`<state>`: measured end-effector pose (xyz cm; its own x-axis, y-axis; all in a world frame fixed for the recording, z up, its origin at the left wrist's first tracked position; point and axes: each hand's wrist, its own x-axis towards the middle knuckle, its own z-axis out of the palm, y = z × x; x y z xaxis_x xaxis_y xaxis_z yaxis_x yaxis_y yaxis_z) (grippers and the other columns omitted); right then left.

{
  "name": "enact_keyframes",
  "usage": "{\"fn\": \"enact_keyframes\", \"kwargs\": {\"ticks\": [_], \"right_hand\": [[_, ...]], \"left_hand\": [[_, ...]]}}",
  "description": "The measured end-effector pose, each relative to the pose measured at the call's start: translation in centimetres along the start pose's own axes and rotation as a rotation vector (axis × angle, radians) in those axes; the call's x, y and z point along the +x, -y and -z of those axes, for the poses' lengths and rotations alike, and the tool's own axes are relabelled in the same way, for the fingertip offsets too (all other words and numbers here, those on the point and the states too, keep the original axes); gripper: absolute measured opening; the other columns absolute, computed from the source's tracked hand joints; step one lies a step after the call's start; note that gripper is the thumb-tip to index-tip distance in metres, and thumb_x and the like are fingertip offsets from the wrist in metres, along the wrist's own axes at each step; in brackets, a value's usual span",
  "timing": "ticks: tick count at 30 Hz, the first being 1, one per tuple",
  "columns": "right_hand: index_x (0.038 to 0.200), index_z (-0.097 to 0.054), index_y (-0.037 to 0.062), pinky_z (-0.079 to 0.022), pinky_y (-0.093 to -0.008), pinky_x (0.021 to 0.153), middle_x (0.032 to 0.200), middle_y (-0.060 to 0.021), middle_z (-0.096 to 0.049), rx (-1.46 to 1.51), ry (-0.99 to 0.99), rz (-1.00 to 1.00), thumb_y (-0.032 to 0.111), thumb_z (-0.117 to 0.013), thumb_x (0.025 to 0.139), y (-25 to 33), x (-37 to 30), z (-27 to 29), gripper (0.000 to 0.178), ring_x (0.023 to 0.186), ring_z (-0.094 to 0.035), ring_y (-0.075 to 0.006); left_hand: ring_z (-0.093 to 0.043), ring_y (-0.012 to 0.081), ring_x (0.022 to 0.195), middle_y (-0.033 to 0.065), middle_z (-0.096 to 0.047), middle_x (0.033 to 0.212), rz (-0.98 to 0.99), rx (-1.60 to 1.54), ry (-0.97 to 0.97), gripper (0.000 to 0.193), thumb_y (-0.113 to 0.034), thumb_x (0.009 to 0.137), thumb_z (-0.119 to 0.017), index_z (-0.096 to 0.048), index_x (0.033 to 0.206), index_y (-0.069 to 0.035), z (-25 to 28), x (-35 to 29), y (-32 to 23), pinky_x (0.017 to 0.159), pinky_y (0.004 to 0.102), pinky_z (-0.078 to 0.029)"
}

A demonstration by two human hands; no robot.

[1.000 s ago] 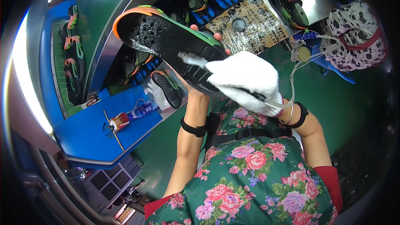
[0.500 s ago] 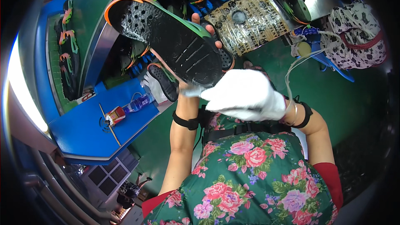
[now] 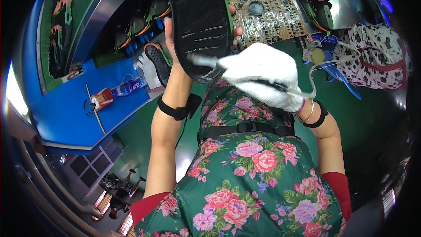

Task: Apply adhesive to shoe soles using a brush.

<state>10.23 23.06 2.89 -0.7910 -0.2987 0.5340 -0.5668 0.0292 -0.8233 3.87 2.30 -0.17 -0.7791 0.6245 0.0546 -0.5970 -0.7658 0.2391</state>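
Observation:
In the head view, my bare left hand (image 3: 172, 46) grips a black shoe (image 3: 201, 28) from behind, thumb on its left edge and fingertips round the right. The shoe's grooved underside faces me, shiny and wet-looking, and its far end is cut off by the picture's top. My right hand (image 3: 263, 72), in a white knitted glove, is closed round a brush (image 3: 202, 60) with a dark handle. The blurred brush tip lies over the near end of the underside. A thin pale tube (image 3: 312, 85) runs off beside the gloved wrist.
A blue table (image 3: 66, 123) at left bears a bottle (image 3: 129, 87), a red-and-yellow packet (image 3: 102, 98) and a thin stick (image 3: 94, 107). Another dark shoe (image 3: 158, 63) is near a white cloth (image 3: 148, 72). Ahead are a taped board (image 3: 276, 19) and shoe (image 3: 312, 6); a patterned cloth (image 3: 372, 55) hangs right.
The shoe has swung from a leftward slant to nearly upright and moved farther up the picture. The brush has moved up from the shoe's near edge onto its underside, with my right hand following.

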Motion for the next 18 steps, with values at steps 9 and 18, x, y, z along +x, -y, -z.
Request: {"fn": "enact_keyframes", "kwargs": {"ticks": [9, 18], "right_hand": [[0.096, -0.079, 0.0093, -0.058, -0.0342, 0.076, 0.103, -0.0093, -0.078, 0.187, 0.177, -0.056, 0.008, -0.083, 0.076, 1.2, -0.5, -0.5, 0.02, 0.087, -0.073, -0.0243], [0.109, -0.077, 0.0109, -0.058, -0.0343, 0.075, 0.111, -0.0077, -0.076, 0.196, 0.294, 0.072, 0.007, -0.078, 0.079, 0.3, -0.3, -0.6, 0.03, 0.086, -0.071, -0.0233]], "left_hand": [[-0.057, 0.0498, 0.115, 0.032, -0.038, 0.148, 0.102, 0.113, -0.262, 0.111, -0.077, 0.085, -0.054, -0.025, 0.156, 0.003, 1.0, -1.2, -1.4, 0.089, 0.0563, -0.059], [-0.053, 0.052, 0.129, 0.0357, -0.036, 0.153, 0.095, 0.404, -0.493, 0.091, -0.067, 0.095, -0.045, -0.031, 0.157, -0.003, 3.6, -2.3, -3.4, 0.103, 0.0639, -0.048]]}}
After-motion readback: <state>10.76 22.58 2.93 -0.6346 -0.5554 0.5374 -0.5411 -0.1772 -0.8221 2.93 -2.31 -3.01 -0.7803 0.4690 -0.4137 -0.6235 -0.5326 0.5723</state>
